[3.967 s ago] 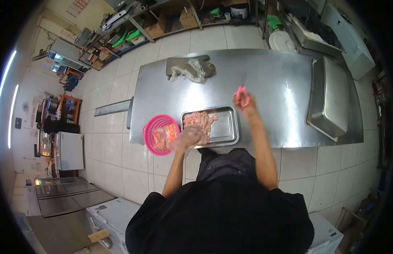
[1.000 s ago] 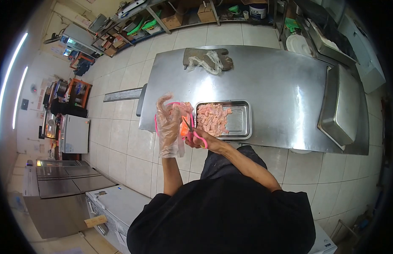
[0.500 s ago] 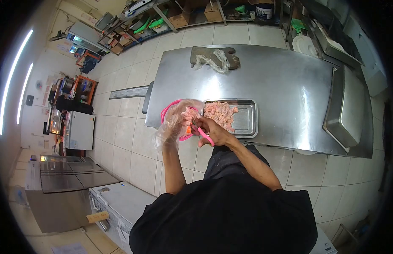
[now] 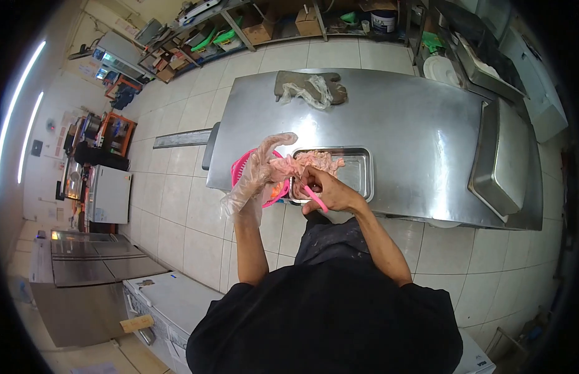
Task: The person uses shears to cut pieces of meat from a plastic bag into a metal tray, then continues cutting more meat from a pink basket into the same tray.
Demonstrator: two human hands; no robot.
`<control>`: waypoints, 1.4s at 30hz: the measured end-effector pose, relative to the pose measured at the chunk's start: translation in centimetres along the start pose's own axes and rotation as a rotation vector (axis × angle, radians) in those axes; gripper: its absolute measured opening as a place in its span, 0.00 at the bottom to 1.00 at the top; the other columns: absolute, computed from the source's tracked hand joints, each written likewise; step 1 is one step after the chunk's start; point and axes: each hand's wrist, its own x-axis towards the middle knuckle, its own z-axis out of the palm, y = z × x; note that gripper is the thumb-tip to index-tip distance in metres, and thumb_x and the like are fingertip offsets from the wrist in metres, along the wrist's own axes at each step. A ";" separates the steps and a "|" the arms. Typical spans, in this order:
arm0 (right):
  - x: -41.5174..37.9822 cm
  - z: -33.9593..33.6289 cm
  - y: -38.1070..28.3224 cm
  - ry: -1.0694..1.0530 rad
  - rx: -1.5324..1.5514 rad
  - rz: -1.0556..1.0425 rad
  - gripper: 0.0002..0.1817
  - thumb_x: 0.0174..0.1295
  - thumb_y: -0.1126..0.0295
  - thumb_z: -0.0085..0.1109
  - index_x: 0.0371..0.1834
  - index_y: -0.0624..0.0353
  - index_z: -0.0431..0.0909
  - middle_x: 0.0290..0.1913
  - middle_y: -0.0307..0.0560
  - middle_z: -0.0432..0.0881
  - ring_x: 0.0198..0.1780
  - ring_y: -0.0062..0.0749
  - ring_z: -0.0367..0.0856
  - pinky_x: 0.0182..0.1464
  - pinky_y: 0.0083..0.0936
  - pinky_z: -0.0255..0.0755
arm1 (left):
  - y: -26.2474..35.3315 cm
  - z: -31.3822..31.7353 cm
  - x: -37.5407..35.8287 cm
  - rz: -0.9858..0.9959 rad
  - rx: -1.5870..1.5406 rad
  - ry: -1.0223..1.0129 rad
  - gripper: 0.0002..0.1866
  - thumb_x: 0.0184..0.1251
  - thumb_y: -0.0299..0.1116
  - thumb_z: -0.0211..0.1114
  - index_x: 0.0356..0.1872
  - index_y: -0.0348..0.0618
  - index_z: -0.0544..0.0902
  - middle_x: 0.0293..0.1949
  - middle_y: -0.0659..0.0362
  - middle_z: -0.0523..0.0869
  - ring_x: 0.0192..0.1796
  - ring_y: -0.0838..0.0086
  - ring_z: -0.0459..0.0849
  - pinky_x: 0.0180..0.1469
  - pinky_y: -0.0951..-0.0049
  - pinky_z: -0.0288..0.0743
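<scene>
My left hand [image 4: 257, 173], in a loose clear plastic glove, is closed around a piece of raw pink meat [image 4: 284, 167]. Below it is a pink plastic basket [image 4: 239, 168] at the table's near edge, with something orange partly visible inside. My bare right hand [image 4: 336, 193] grips scissors with pink handles [image 4: 317, 200]. Their blades point toward the meat, but fingers and meat hide most of them. To the right of the basket lies a shallow metal tray [image 4: 371, 177]. Pieces of raw pink meat [image 4: 325, 161] are heaped in its left part, partly behind my right hand.
The tray rests on a stainless steel table [image 4: 414, 137]. An oven mitt [image 4: 336, 92] with crumpled plastic on it lies at the far side. A large upturned metal pan [image 4: 502, 159] occupies the right end. A chest freezer [image 4: 177, 293] stands behind me at left.
Both hands have shifted slightly; the meat now stretches from my left hand rightward over the tray's left edge. The scissors have moved right with my right hand. The whole view has shifted a little.
</scene>
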 end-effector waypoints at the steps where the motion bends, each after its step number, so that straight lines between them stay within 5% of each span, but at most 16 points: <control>1: 0.3 0.2 -0.1 0.006 0.051 -0.028 0.33 0.35 0.60 0.80 0.38 0.57 0.66 0.32 0.33 0.69 0.35 0.18 0.67 0.43 0.18 0.67 | 0.5 0.4 -0.1 0.022 -0.011 0.001 0.44 0.47 0.62 0.65 0.56 0.33 0.70 0.53 0.55 0.75 0.41 0.76 0.82 0.44 0.77 0.77; 4: 1.0 1.5 -0.1 0.006 0.155 -0.082 0.32 0.35 0.59 0.81 0.37 0.58 0.66 0.30 0.34 0.69 0.34 0.19 0.68 0.41 0.19 0.68 | 0.5 -0.5 0.5 -0.081 -0.149 -0.193 0.41 0.48 0.57 0.65 0.56 0.32 0.70 0.49 0.54 0.78 0.40 0.76 0.82 0.41 0.78 0.78; 5: 1.4 1.8 0.1 -0.003 0.151 -0.084 0.33 0.36 0.60 0.81 0.38 0.58 0.67 0.30 0.34 0.69 0.34 0.19 0.69 0.40 0.19 0.68 | -1.0 -2.5 0.5 -0.195 -0.259 -0.365 0.36 0.46 0.47 0.65 0.54 0.32 0.71 0.43 0.55 0.80 0.39 0.76 0.81 0.39 0.78 0.77; 8: 1.9 2.2 0.2 -0.003 0.200 -0.056 0.33 0.36 0.61 0.81 0.39 0.60 0.67 0.31 0.35 0.72 0.33 0.18 0.70 0.40 0.18 0.69 | -3.6 -3.4 -1.2 -0.202 -0.386 -0.088 0.28 0.45 0.46 0.61 0.43 0.31 0.75 0.34 0.53 0.80 0.35 0.72 0.80 0.34 0.76 0.73; 9: 1.9 2.5 0.0 0.002 0.227 -0.039 0.33 0.36 0.61 0.81 0.40 0.60 0.67 0.32 0.35 0.73 0.33 0.17 0.70 0.40 0.18 0.70 | -3.6 -3.5 -1.3 -0.209 -0.443 -0.114 0.20 0.41 0.37 0.56 0.37 0.34 0.75 0.33 0.54 0.80 0.34 0.70 0.79 0.34 0.76 0.71; 15: 1.5 2.7 -0.4 0.066 0.080 0.042 0.27 0.41 0.63 0.78 0.39 0.63 0.72 0.31 0.36 0.75 0.30 0.16 0.71 0.35 0.16 0.69 | -5.7 -4.2 -1.5 -0.195 -0.409 -0.034 0.13 0.46 0.37 0.56 0.31 0.39 0.76 0.27 0.59 0.75 0.27 0.74 0.73 0.28 0.76 0.66; 17: 1.5 2.8 -0.3 0.114 0.048 0.105 0.23 0.41 0.64 0.78 0.33 0.61 0.72 0.26 0.35 0.75 0.28 0.15 0.72 0.33 0.15 0.68 | -6.6 -5.1 -0.8 -0.173 -0.586 -0.262 0.13 0.53 0.41 0.56 0.31 0.41 0.76 0.25 0.62 0.72 0.25 0.77 0.69 0.26 0.77 0.63; 20: 1.6 3.3 -0.3 0.208 0.115 0.086 0.19 0.43 0.66 0.77 0.26 0.59 0.71 0.21 0.33 0.75 0.25 0.15 0.73 0.31 0.14 0.68 | -8.3 -5.5 -1.1 -0.198 -0.451 -0.130 0.14 0.60 0.45 0.57 0.34 0.44 0.75 0.23 0.67 0.67 0.23 0.81 0.65 0.23 0.79 0.57; 24: 1.8 2.5 1.0 0.254 0.162 0.017 0.18 0.45 0.67 0.75 0.23 0.57 0.70 0.20 0.34 0.76 0.25 0.15 0.74 0.30 0.13 0.67 | -5.5 -1.3 -1.1 -0.140 -0.480 0.205 0.16 0.60 0.42 0.64 0.42 0.45 0.73 0.25 0.67 0.70 0.23 0.81 0.66 0.23 0.80 0.59; 27: 1.5 0.5 2.2 0.157 -0.051 0.166 0.19 0.45 0.66 0.75 0.24 0.57 0.69 0.23 0.34 0.76 0.27 0.15 0.74 0.33 0.15 0.68 | -4.5 -2.2 -1.1 -0.164 -0.485 0.420 0.20 0.55 0.36 0.69 0.46 0.47 0.71 0.30 0.66 0.76 0.27 0.82 0.72 0.27 0.84 0.66; 33: 2.5 2.0 2.5 -0.038 0.394 0.009 0.22 0.46 0.60 0.75 0.29 0.56 0.68 0.20 0.29 0.70 0.25 0.13 0.68 0.30 0.12 0.62 | -1.2 -1.7 -1.7 -0.161 -0.175 0.105 0.23 0.58 0.25 0.66 0.53 0.46 0.66 0.38 0.61 0.79 0.31 0.82 0.74 0.26 0.86 0.67; 36: 3.4 2.6 3.0 0.014 0.445 -0.056 0.22 0.46 0.61 0.75 0.25 0.55 0.66 0.18 0.28 0.67 0.23 0.11 0.64 0.27 0.12 0.58 | -0.5 -0.5 -1.5 -0.071 -0.022 0.236 0.32 0.52 0.29 0.71 0.56 0.48 0.63 0.38 0.60 0.81 0.26 0.86 0.75 0.21 0.89 0.65; 39: 4.1 2.8 5.0 0.094 0.314 -0.045 0.23 0.45 0.60 0.75 0.23 0.55 0.65 0.16 0.26 0.65 0.20 0.11 0.60 0.25 0.13 0.55 | -0.2 -0.9 -1.7 -0.091 -0.002 0.306 0.34 0.52 0.29 0.72 0.57 0.48 0.62 0.37 0.61 0.82 0.23 0.87 0.72 0.20 0.89 0.63; 42: 3.8 2.4 4.9 0.119 0.067 0.062 0.20 0.43 0.68 0.77 0.29 0.56 0.70 0.25 0.31 0.74 0.26 0.11 0.70 0.30 0.11 0.66 | 0.1 -1.7 -1.7 -0.136 -0.032 0.277 0.26 0.55 0.21 0.63 0.55 0.46 0.63 0.43 0.55 0.80 0.28 0.87 0.73 0.23 0.91 0.64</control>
